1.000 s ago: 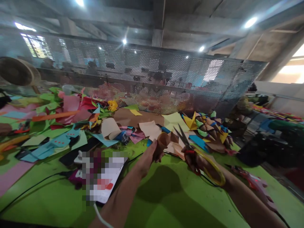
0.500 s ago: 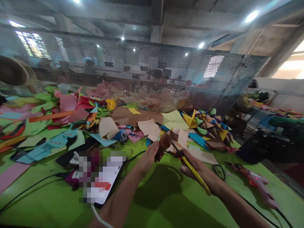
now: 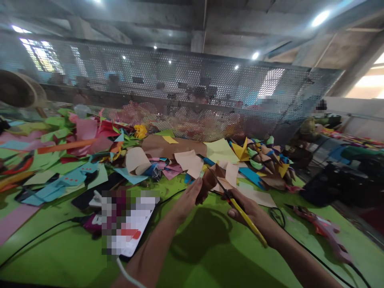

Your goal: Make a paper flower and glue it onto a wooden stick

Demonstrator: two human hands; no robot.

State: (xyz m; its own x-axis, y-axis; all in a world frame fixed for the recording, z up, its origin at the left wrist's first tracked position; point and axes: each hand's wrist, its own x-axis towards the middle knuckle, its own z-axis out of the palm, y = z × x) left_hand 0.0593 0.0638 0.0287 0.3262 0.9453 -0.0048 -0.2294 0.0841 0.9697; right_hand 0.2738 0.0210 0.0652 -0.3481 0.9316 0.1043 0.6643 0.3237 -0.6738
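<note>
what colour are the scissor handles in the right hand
Yellow, seen in the head view: the scissors in the right hand.

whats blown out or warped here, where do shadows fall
Head view: white ceiling lamp flares; perforated metal screen bows, wide lens; left hand holding brown paper cone and right hand holding yellow-handled scissors shadow the green table cover.

Brown paper cone [image 3: 208, 182], yellow-handled scissors [image 3: 241, 214]
</note>
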